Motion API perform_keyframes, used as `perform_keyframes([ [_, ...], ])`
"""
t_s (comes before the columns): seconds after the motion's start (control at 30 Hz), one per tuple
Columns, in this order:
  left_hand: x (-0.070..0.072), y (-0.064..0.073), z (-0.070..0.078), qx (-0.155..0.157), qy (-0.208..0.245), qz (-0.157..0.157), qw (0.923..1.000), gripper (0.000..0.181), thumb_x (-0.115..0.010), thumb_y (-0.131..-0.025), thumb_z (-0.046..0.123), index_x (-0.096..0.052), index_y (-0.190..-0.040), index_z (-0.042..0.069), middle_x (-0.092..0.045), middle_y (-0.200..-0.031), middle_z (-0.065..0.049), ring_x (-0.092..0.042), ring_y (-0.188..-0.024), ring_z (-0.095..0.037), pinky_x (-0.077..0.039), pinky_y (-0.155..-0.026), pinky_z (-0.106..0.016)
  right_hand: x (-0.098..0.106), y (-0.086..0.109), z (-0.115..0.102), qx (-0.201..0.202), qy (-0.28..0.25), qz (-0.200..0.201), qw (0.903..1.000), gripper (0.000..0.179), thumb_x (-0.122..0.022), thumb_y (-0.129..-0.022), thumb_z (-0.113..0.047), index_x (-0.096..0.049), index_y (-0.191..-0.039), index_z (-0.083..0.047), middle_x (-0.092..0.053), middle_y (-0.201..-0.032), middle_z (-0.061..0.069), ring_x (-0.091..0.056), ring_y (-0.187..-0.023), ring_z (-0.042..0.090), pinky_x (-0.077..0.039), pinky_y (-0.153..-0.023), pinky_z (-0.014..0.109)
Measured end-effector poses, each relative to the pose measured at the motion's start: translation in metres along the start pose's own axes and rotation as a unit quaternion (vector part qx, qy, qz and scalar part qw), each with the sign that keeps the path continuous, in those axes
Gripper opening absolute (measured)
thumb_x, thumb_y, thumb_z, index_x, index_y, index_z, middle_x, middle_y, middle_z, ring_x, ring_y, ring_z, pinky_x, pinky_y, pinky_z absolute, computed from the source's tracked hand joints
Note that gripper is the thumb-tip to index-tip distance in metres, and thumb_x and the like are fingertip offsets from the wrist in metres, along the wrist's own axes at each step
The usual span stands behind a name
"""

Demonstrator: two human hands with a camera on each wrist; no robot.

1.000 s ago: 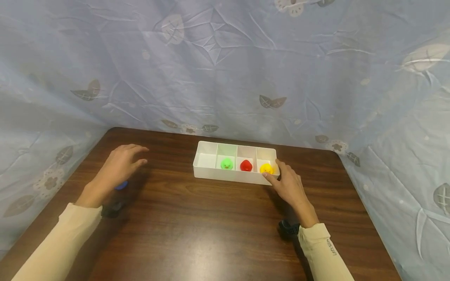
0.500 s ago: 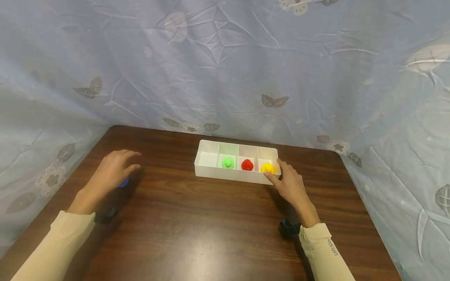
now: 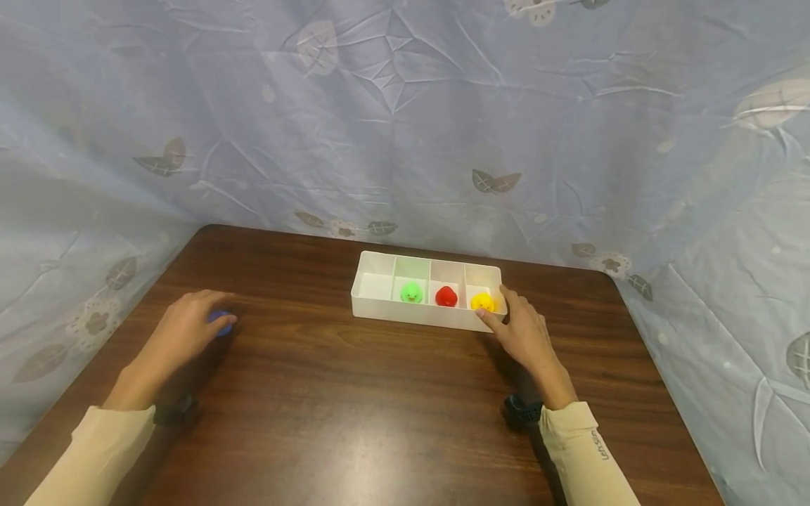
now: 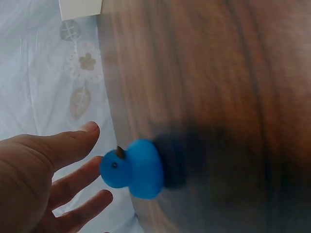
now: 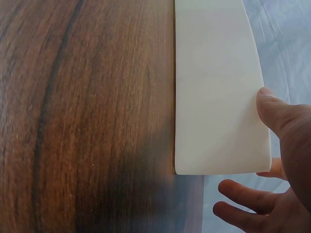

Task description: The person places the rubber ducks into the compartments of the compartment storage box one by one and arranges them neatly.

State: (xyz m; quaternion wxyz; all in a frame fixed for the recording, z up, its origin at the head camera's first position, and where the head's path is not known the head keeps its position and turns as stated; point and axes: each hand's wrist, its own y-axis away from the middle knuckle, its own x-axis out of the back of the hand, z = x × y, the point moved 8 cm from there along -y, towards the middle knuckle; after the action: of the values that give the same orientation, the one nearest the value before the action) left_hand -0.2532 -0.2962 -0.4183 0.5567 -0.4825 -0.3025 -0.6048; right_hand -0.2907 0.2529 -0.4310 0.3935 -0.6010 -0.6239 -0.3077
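A blue toy duck (image 4: 146, 170) stands on the table at the left. My left hand (image 3: 180, 327) is right at it, thumb and fingers parted, with fingertips near the duck's head in the left wrist view. Across the table, my right hand (image 3: 526, 336) grips the right end of a white divided box (image 3: 392, 310); the thumb lies on the front rim and a finger goes round the end wall. Inside the box sit a green duck (image 3: 411, 292), a red one (image 3: 446, 297) and a yellow one (image 3: 483, 302), each in its own compartment. The leftmost compartment holds nothing.
The dark wooden table (image 3: 329, 393) bears the box near its back edge. Pale patterned cloth (image 3: 405, 126) hangs behind and at both sides. A dark wrist device (image 3: 522, 409) is on the right wrist.
My left hand has come down and toward me to the blue duck, its thumb now overlapping the duck in the head view. The right hand stays on the box.
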Motion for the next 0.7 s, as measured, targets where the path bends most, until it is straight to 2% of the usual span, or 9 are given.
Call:
perform_keyframes([
  [0.27,-0.003,0.01,-0.011,0.017,0.005,0.002,0.9998,0.045,-0.08,-0.095,0.017,-0.067,-0.134,-0.003,-0.068,-0.132,-0.035,-0.063,-0.12,-0.061,-0.049,-0.098,-0.075,0.0,0.001,0.0,-0.001,-0.002,0.003,1.0,0.082,-0.065,-0.105,-0.05,-0.038,-0.162,0.002,-0.057,-0.148,0.034,-0.059,-0.13,0.05,-0.041,-0.113,0.072],
  [0.47,-0.005,0.014,-0.017,0.024,0.0,0.006,0.9997,0.046,-0.081,-0.095,0.019,-0.068,-0.133,-0.003,-0.07,-0.127,-0.035,-0.066,-0.112,-0.06,-0.053,-0.089,-0.073,0.0,0.001,0.001,0.0,0.0,0.005,1.0,0.082,-0.065,-0.105,-0.051,-0.038,-0.162,0.002,-0.057,-0.149,0.034,-0.059,-0.13,0.05,-0.041,-0.113,0.072],
  [0.7,-0.005,0.018,-0.025,0.048,-0.005,0.003,0.9988,0.051,-0.08,-0.096,0.023,-0.064,-0.136,-0.004,-0.065,-0.13,-0.039,-0.063,-0.114,-0.063,-0.051,-0.086,-0.075,0.0,0.0,0.002,0.0,-0.005,0.005,1.0,0.083,-0.066,-0.104,-0.05,-0.038,-0.162,0.002,-0.055,-0.151,0.034,-0.056,-0.134,0.052,-0.04,-0.114,0.073],
])
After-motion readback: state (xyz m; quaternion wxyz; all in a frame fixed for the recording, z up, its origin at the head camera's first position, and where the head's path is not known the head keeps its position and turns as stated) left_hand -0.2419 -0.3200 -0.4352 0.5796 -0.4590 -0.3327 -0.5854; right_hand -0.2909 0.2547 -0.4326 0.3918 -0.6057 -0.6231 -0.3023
